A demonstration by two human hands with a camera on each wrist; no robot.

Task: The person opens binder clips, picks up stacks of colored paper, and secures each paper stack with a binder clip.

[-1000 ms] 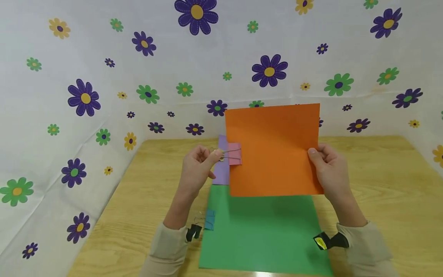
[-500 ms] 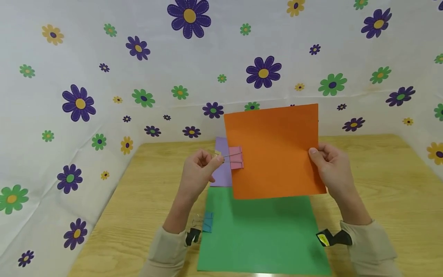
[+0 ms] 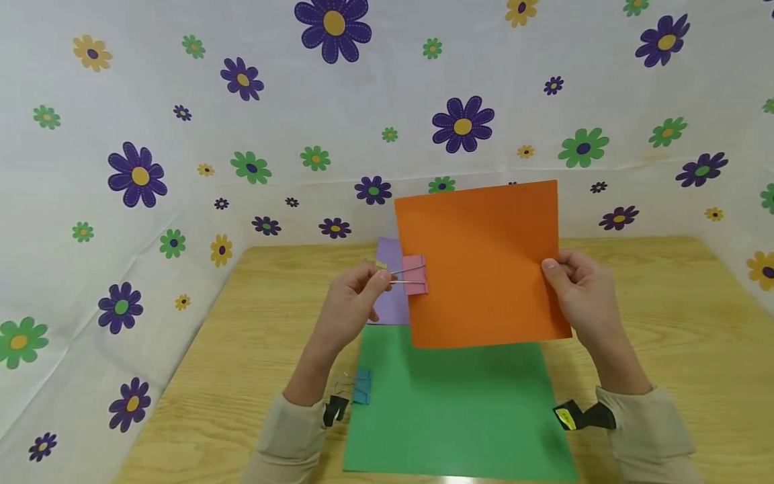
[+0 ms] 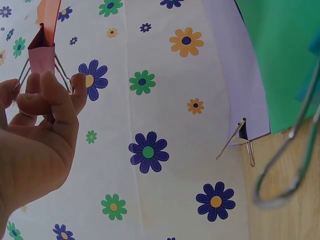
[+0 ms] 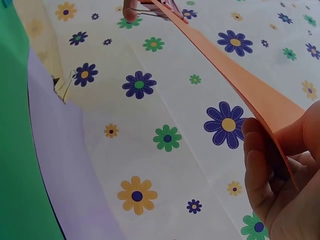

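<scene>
An orange sheet of paper [image 3: 490, 269] is held up above the table. On its left edge sits a pink binder clip [image 3: 414, 275], and my left hand [image 3: 347, 302] pinches the clip's two wire handles between thumb and fingers. In the left wrist view the pink clip's handles [image 4: 64, 72] spread to either side, with the orange edge between its lips. My right hand [image 3: 585, 296] grips the sheet's right edge, thumb in front and fingers behind.
Below lies a green sheet [image 3: 459, 417] with a blue binder clip [image 3: 362, 386] on its left edge. Behind it is a purple sheet [image 3: 392, 309] with a yellowish binder clip [image 3: 380, 265], partly hidden by my left hand. A flowered cloth [image 3: 272, 121] stands behind the wooden table [image 3: 260, 323].
The orange sheet has tilted slightly, its left side dropping a little with the pink clip. The view has shifted slightly. Both hands keep their hold.
</scene>
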